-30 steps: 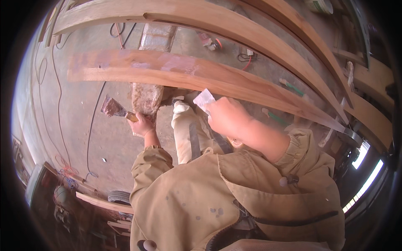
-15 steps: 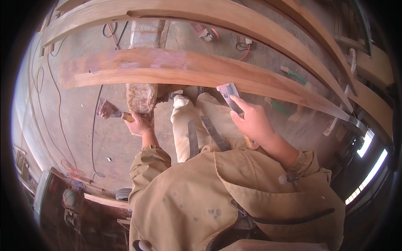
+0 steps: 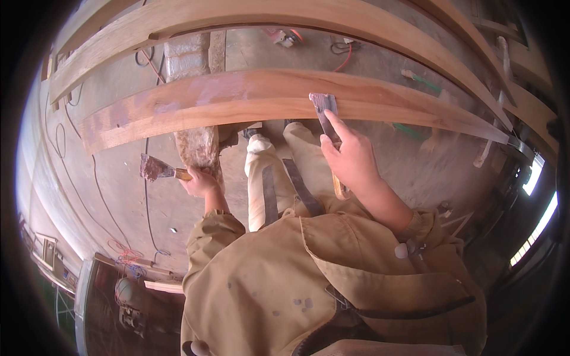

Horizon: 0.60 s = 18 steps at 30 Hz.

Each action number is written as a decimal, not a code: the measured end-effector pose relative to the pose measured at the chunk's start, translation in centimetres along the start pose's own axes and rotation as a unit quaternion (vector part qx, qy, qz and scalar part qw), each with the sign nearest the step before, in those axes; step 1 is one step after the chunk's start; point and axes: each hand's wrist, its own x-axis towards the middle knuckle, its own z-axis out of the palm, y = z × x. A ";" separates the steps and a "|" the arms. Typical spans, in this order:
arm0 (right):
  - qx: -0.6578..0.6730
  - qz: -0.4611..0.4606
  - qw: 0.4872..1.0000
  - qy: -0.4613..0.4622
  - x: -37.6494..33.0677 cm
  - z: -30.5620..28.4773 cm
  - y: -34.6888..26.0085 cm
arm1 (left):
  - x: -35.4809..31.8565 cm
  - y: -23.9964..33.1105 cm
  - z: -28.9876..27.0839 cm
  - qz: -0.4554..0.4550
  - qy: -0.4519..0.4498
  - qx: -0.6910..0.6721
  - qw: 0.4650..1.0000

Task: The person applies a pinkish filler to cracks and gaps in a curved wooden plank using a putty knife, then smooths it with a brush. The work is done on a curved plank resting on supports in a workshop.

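Note:
My left hand (image 3: 200, 183) is closed round the wooden handle of a wide putty knife (image 3: 169, 171). A lump of pinkish-brown filler (image 3: 153, 168) coats that blade, held out on the near side of a curved wooden beam (image 3: 285, 110). In my right hand (image 3: 353, 160) is a second putty knife (image 3: 330, 126), the index finger stretched along its blade. Filler covers its tip, which lies over the beam's upper face; I cannot tell if it touches. Pale purplish smears of filler (image 3: 219, 88) mark the beam's left half.
Another curved beam (image 3: 249, 13) runs beyond the first. A plastic-wrapped block (image 3: 187, 56) and a stained block (image 3: 198, 146) sit beneath. A power tool (image 3: 284, 37) with a red part lies on the floor. Cables (image 3: 146, 202) trail at left; a green-handled tool (image 3: 423, 83) lies at right.
My right hand has brought its putty knife up and away from me, over the beam's face. My left hand stays nearly in place. The whole view has shifted slightly.

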 end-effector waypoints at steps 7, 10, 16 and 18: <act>-0.024 0.013 0.998 0.063 0.6 1.7 -0.3 | 0.0 0.3 -0.1 -0.005 -0.014 -0.025 1.000; -0.155 0.027 0.986 0.050 0.4 3.8 0.3 | 0.0 0.6 -0.2 -0.017 -0.028 -0.010 0.999; -0.178 0.006 0.981 0.079 -0.5 5.2 1.2 | -0.5 1.8 -0.4 -0.005 -0.055 0.062 0.997; -0.131 0.021 0.990 0.055 -0.8 4.0 0.7 | -0.2 1.6 -0.5 -0.006 -0.065 0.051 0.997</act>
